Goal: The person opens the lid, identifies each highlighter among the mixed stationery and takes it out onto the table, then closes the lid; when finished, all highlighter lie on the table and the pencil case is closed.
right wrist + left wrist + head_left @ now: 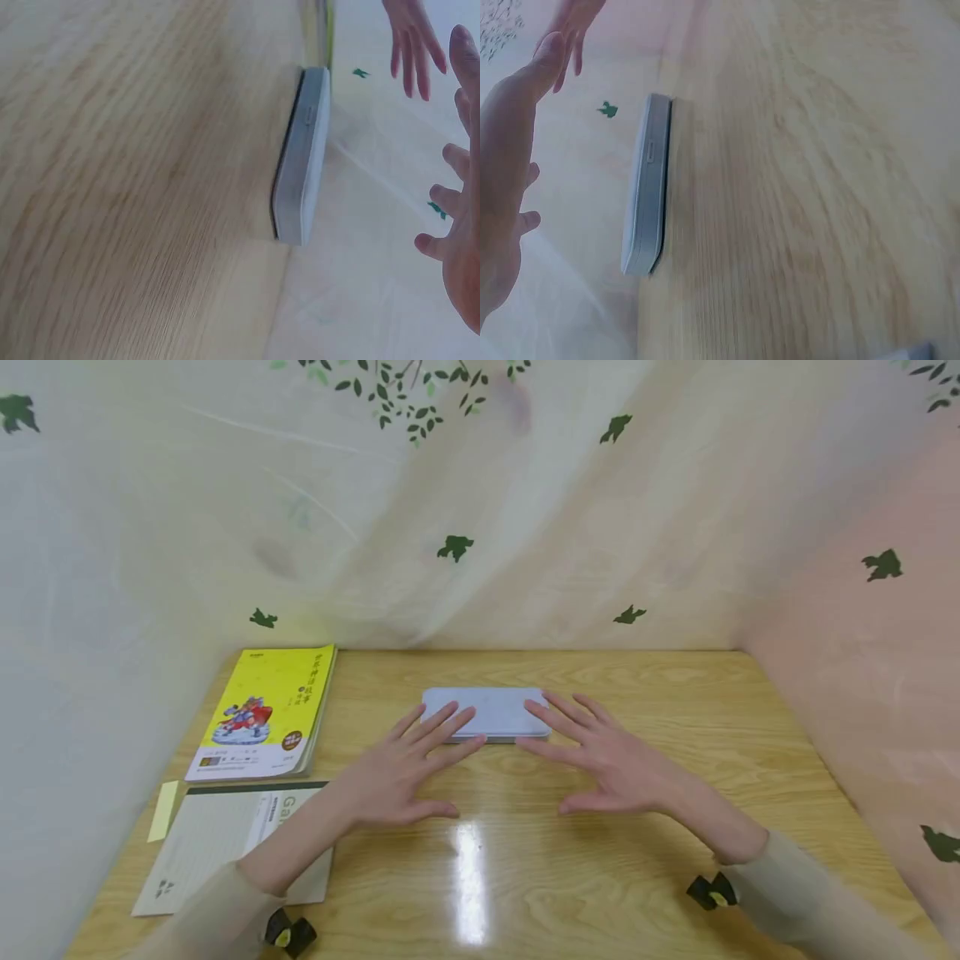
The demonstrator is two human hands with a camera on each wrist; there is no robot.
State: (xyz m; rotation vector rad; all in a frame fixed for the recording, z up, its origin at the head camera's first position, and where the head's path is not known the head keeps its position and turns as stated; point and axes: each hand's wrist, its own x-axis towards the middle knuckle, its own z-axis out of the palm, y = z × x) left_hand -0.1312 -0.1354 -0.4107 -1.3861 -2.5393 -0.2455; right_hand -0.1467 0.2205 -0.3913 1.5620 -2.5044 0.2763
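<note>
A flat pale case (487, 712) with rounded corners lies on the wooden table, toward the back. Both wrist views show its side wall, with a small latch-like mark (651, 151) on it. My left hand (408, 777) is held above the table, fingers spread, its fingertips overlapping the case's left part in the head view. Opposite it, my right hand (607, 756) spreads its fingers in the same way over the case's right part. In the wrist views both hands hover clear of the case, and neither holds anything.
At the back left lies a yellow book (288, 693) with a cartoon figure. A grey notebook (217, 835) lies in front of it, partly under my left forearm. Beside the notebook is a pale yellow paper strip (163, 812). A patterned curtain (525, 527) hangs behind the table.
</note>
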